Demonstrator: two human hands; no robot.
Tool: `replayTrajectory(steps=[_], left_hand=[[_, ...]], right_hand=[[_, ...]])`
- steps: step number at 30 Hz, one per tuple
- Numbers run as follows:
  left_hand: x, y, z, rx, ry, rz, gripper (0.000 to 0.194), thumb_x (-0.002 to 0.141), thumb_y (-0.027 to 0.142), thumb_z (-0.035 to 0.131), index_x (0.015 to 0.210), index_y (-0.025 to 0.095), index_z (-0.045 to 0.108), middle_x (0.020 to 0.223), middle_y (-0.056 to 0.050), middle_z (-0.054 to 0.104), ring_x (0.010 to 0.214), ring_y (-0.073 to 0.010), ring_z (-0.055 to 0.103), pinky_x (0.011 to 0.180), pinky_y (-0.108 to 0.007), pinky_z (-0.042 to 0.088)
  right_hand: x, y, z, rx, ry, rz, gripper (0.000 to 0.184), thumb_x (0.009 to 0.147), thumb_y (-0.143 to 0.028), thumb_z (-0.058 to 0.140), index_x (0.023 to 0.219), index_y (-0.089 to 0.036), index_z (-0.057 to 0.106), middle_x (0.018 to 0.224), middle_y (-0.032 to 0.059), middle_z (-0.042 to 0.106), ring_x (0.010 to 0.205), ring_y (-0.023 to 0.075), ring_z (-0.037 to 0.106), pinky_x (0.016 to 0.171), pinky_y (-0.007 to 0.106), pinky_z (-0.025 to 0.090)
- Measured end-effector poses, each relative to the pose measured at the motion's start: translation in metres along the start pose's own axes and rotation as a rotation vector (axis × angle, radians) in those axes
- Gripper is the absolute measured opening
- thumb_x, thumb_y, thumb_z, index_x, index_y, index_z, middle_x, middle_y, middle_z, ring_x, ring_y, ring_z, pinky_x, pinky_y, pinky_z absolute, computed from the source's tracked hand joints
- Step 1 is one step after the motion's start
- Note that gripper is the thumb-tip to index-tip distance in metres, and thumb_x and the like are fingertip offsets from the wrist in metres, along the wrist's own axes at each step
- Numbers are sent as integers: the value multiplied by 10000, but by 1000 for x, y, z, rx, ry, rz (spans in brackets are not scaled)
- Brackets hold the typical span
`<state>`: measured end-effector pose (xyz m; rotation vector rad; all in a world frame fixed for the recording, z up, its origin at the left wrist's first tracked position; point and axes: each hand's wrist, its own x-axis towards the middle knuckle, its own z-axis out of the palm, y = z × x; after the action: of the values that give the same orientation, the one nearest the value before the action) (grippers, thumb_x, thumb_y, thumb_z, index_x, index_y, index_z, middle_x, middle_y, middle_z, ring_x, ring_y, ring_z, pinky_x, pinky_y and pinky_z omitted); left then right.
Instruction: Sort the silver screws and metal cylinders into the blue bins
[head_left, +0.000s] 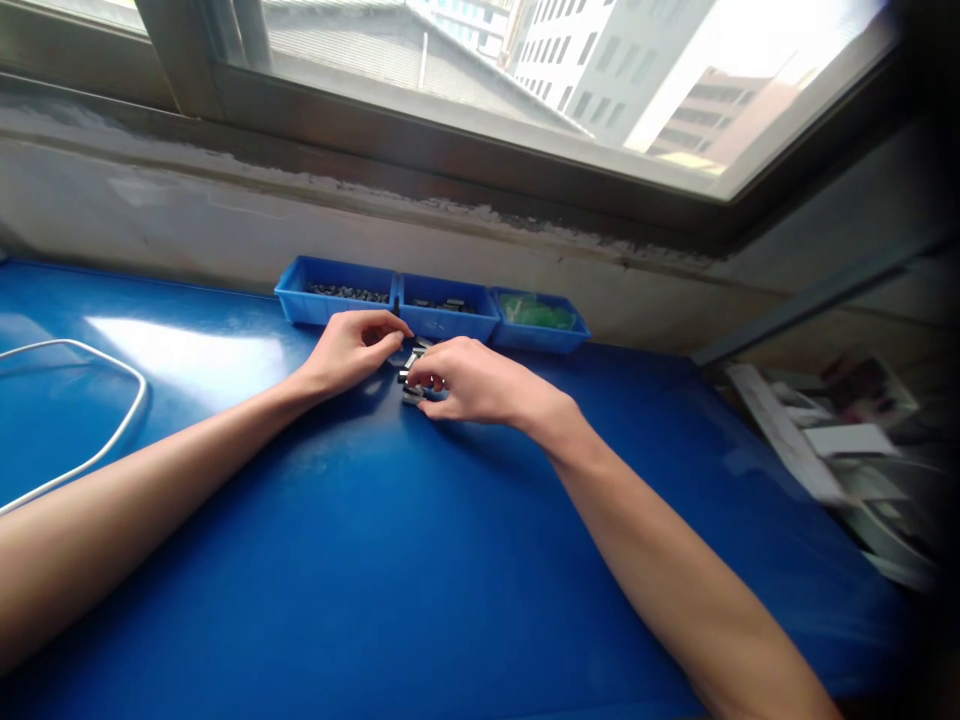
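Observation:
Several small silver and black metal parts [412, 361] lie close together on the blue tabletop, in front of the middle bin. My left hand [349, 352] is beside their far left side, thumb and forefinger tips drawn close in a pinch. Whatever those tips hold is too small to make out. From the right, my right hand [480, 382] reaches over the same parts with curled fingers. Its thumb and fingertips close about a small metal part at the near end, partly hidden by the fingers.
Three joined blue bins stand against the wall: the left bin [337, 307] holds small grey pieces, the middle bin [450, 322] dark metal parts, the right bin [541, 336] green pieces. A white cable [135, 405] curves across the left side. Blurred items [851, 440] sit beyond the right edge.

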<state>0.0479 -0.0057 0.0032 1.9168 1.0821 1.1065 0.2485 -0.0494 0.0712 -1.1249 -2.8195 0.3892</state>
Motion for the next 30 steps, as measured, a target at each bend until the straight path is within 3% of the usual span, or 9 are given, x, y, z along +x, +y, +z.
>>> replayTrajectory(steps=[9, 12, 18, 23, 26, 30], left_hand=[[0, 1, 0, 13, 6, 13, 295, 841, 315, 604, 980, 123, 780, 903, -72, 774, 780, -186, 688, 728, -257, 532], [0, 1, 0, 21, 0, 19, 297, 845, 316, 603, 980, 119, 780, 863, -63, 762, 746, -174, 669, 692, -248, 514], [-1, 1, -1, 15, -39, 8, 300, 862, 332, 606, 992, 121, 776, 878, -64, 762, 754, -174, 672, 694, -248, 505], [-2, 3, -3, -8, -110, 3, 299, 865, 335, 604, 998, 128, 774, 899, -60, 761, 757, -175, 666, 688, -251, 501], [-2, 5, -4, -14, -172, -4, 302, 859, 330, 594, 999, 132, 774, 931, -59, 761, 746, -169, 653, 677, -251, 492], [-2, 9, -5, 41, -228, -15, 298, 835, 320, 588, 974, 140, 779, 849, -41, 745, 679, -154, 601, 618, -247, 447]], right_hand=[[0, -6, -1, -240, -30, 58, 134, 799, -84, 593, 840, -170, 686, 848, 86, 719, 729, 178, 608, 631, 287, 321], [-1, -1, -2, -202, -14, 54, 163, 802, -69, 592, 851, -164, 714, 837, 86, 733, 734, 178, 625, 644, 280, 349], [-6, 21, -5, 312, 84, 56, 136, 840, -196, 678, 921, -167, 784, 867, 54, 786, 752, 167, 691, 703, 254, 489], [-13, 48, -5, 811, 148, 171, 379, 778, -426, 795, 1034, -147, 788, 898, 72, 796, 779, 195, 725, 748, 298, 574], [-16, 60, -3, 960, 164, 193, 463, 766, -508, 804, 1027, -126, 783, 843, 76, 783, 744, 184, 718, 741, 312, 581], [-16, 69, 1, 1048, 251, 229, 442, 758, -534, 813, 974, -149, 791, 818, 60, 772, 693, 148, 698, 692, 274, 565]])
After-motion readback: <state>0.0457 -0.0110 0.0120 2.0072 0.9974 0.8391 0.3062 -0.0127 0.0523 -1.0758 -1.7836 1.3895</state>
